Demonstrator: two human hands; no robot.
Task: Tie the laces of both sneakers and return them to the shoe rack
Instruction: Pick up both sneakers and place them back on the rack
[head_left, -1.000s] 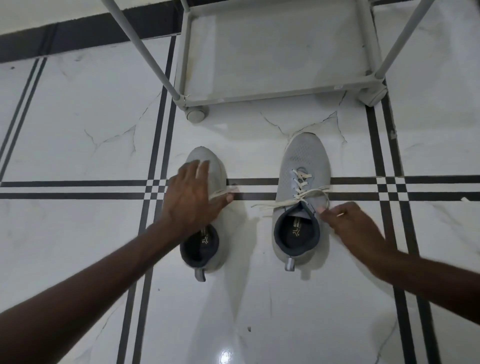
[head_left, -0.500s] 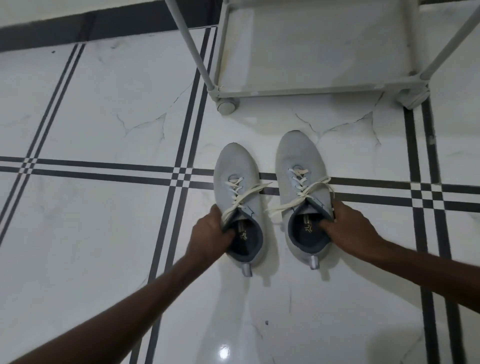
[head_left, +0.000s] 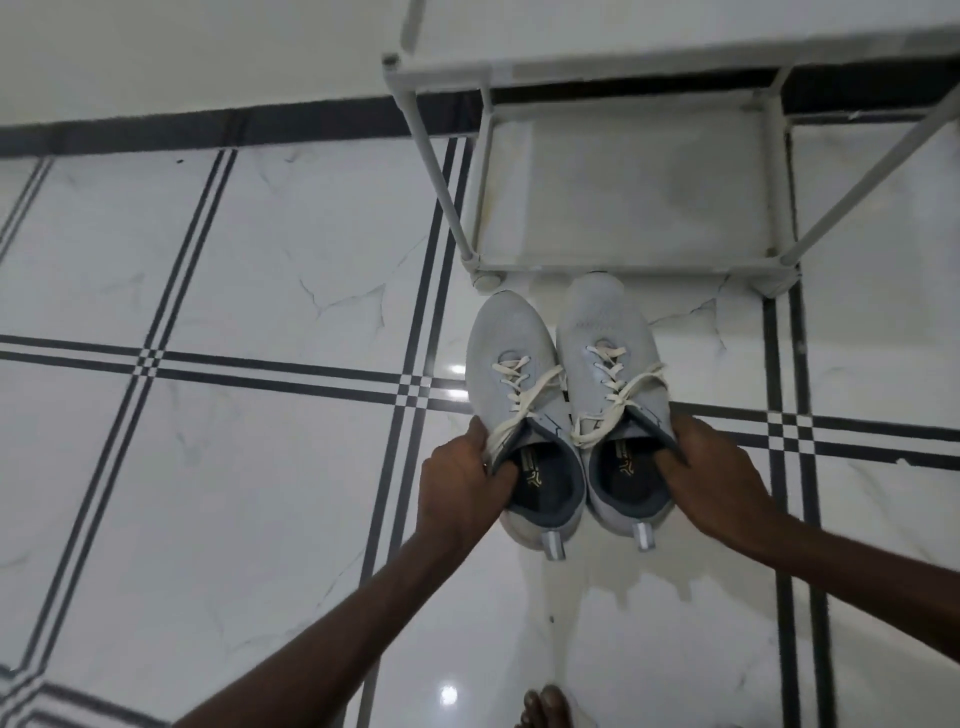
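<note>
L hand (head_left: 457, 483) clamped on left grey sneaker (head_left: 511, 374) collar, R hand (head_left: 711, 478) same on right sneaker (head_left: 610, 338); toes near shoe rack (head_left: 623, 260).

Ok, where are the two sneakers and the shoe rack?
left sneaker (head_left: 511, 358): head view, on its grey toe.
right sneaker (head_left: 605, 322): head view, on its grey toe.
shoe rack (head_left: 628, 192): head view, on its bare bottom shelf.

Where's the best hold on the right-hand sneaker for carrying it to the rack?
Grip the right sneaker at its collar, on the outer side by the opening, coming from the heel end. The opening faces up and the toe points at the shoe rack, so fingers can hook inside. The right hand already holds it this way, as the left hand does the other.
</note>
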